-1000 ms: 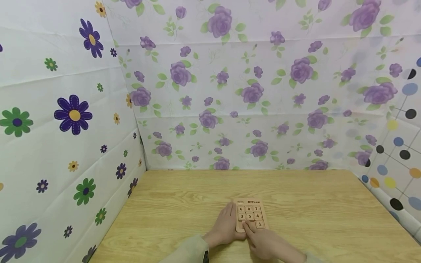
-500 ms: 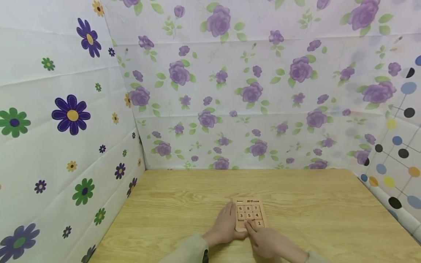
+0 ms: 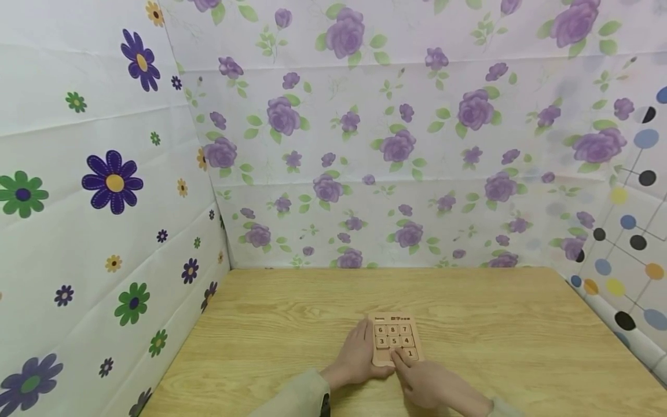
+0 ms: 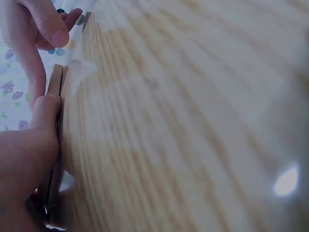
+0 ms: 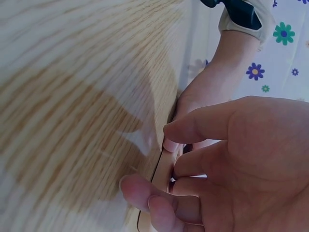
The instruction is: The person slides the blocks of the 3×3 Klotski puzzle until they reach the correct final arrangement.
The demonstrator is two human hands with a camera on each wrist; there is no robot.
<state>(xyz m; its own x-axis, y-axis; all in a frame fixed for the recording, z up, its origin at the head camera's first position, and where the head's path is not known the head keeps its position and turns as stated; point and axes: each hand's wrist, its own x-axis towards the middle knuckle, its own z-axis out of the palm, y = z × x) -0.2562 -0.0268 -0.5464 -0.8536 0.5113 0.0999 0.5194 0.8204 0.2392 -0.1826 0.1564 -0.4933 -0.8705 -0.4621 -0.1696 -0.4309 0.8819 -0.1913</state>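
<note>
A wooden number sliding puzzle [image 3: 415,333] lies flat on the table, with tiles 6, 8, 7 on top, 3, 5, 4 in the middle and 1 at bottom right. My left hand [image 3: 356,354] grips it at the lower left, fingers along the left side and thumb at the near edge. Fingertips of my right hand [image 3: 426,382] touch the bottom row's middle, hiding what is beneath them. The slot at bottom left looks bare. From the left wrist, the puzzle's edge [image 4: 55,79] shows beside the thumb. In the right wrist view, the right hand's [image 5: 241,159] other fingers are loosely bent.
The wood-grain table [image 3: 292,307] extends around the puzzle on all sides. Flowered cloth [image 3: 323,133] hangs behind it, a daisy-print sheet [image 3: 68,243] is on the left, and a dotted sheet [image 3: 636,260] stands on the right.
My right fingertips have slid slightly to the right along the bottom row, leaving the bottom-left slot more exposed. The left hand keeps its hold, and the numbered tiles in sight keep their places.
</note>
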